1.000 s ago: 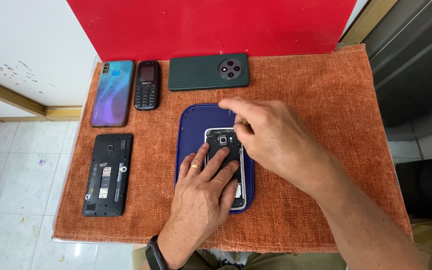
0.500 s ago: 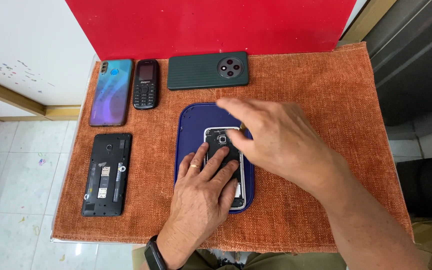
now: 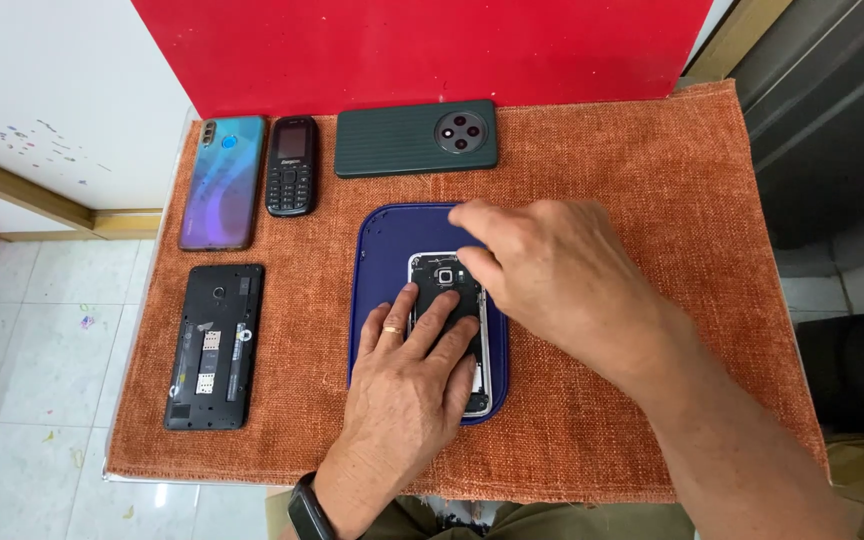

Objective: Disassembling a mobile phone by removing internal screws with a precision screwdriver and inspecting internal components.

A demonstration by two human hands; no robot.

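An opened phone (image 3: 444, 278) with its back cover off lies on a dark blue mat (image 3: 392, 232) in the middle of the orange cloth. My left hand (image 3: 407, 385), a ring on one finger, presses flat on the phone's lower half with its fingers spread over it. My right hand (image 3: 552, 270) reaches in from the right and its fingertips touch the phone's upper right edge near the camera. Whether anything is pinched between those fingers is hidden.
On the orange cloth (image 3: 652, 180) lie a blue-purple smartphone (image 3: 222, 182), a small black keypad phone (image 3: 291, 166), a dark green phone (image 3: 416, 138) with a round camera, and an opened black phone (image 3: 214, 346) at the left. A red wall stands behind.
My right hand has shifted slightly, its fingers working along the phone's top right edge. My left hand has stayed pressed on the phone.
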